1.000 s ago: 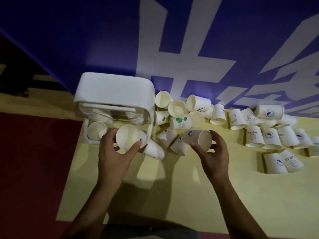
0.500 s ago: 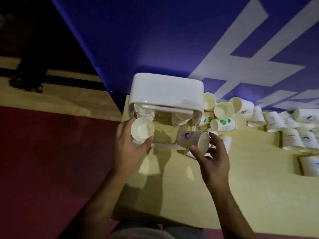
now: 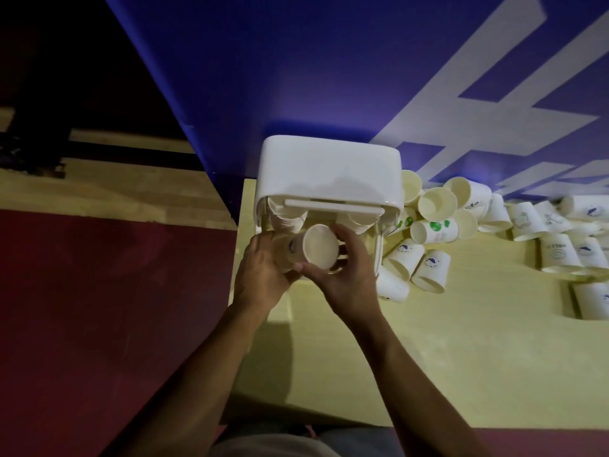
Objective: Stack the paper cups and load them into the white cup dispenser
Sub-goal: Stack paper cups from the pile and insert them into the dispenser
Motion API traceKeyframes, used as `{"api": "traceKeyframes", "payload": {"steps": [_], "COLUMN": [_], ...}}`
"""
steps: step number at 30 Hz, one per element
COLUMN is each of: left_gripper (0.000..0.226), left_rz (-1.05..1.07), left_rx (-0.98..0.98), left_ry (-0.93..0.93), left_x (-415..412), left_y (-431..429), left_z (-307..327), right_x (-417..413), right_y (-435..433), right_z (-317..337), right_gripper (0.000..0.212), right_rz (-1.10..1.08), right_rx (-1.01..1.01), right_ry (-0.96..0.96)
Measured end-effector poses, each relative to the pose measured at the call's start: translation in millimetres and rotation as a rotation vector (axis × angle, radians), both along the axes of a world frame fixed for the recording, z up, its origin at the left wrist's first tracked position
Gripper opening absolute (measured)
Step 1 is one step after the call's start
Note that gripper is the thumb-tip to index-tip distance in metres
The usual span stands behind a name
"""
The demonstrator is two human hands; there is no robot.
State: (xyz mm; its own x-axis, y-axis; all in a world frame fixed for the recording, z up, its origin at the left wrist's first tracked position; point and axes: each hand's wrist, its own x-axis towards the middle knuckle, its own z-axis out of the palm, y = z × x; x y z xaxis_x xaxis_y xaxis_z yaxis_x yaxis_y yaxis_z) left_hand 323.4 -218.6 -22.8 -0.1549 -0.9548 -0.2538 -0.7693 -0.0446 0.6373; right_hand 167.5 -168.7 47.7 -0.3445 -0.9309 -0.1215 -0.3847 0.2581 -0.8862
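The white cup dispenser (image 3: 329,169) stands at the table's far left corner against the blue wall, with stacked cups showing inside its open front. Just in front of it both hands meet. My right hand (image 3: 346,275) holds a paper cup (image 3: 318,247) by its rim, mouth towards me, its base pushed into the cup gripped in my left hand (image 3: 263,272). The left-hand cup is mostly hidden by fingers. Several loose paper cups (image 3: 435,230) lie on their sides right of the dispenser.
The yellow table (image 3: 428,357) has its left edge right beside the dispenser, with red floor (image 3: 115,308) beyond. More scattered cups (image 3: 560,252) spread towards the right edge of view. The blue wall with white lettering (image 3: 362,77) closes off the back.
My right hand has carried its cup left and pushed it into the cup in my left hand. The view has shifted left, so the dispenser now sits nearer the middle.
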Motion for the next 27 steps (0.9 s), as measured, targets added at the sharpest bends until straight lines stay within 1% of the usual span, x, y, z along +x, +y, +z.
{"api": "traceKeyframes", "payload": {"steps": [2,5,7,10,12,17,22,25,27], "left_gripper": [0.104,0.107,0.106,0.094,0.095,0.095,0.092,0.098,0.096], "left_rz": [0.054,0.055,0.050,0.052,0.039,0.022,0.029,0.057,0.080], "left_rx": [0.064,0.117,0.134,0.140,0.156,0.162,0.176,0.105,-0.003], "left_ry": [0.086,0.173,0.211,0.259,0.267,0.230,0.185,0.153,0.105], "left_x": [5,12,17,20,20,19,16,16,12], "left_y": [2,4,5,7,8,10,12,19,30], "left_z": [5,9,11,9,9,9,13,20,29], "right_x": [10,19,23,29,31,33,30,28,24], "right_y": [-10,-21,-23,-21,-19,-19,-21,-18,-7], "right_z": [-14,-33,-43,-54,-59,-63,-63,-56,-51], "right_gripper": [0.081,0.080,0.080,0.077,0.075,0.078,0.078,0.082,0.077], "right_rz": [0.032,0.098,0.124,0.148,0.152,0.145,0.153,0.193,0.134], "right_rx": [0.016,0.035,0.064,0.088,0.098,0.190,0.232,0.235,0.239], "right_ry": [0.012,0.045,0.049,0.083,0.090,0.072,0.015,-0.004,-0.021]}}
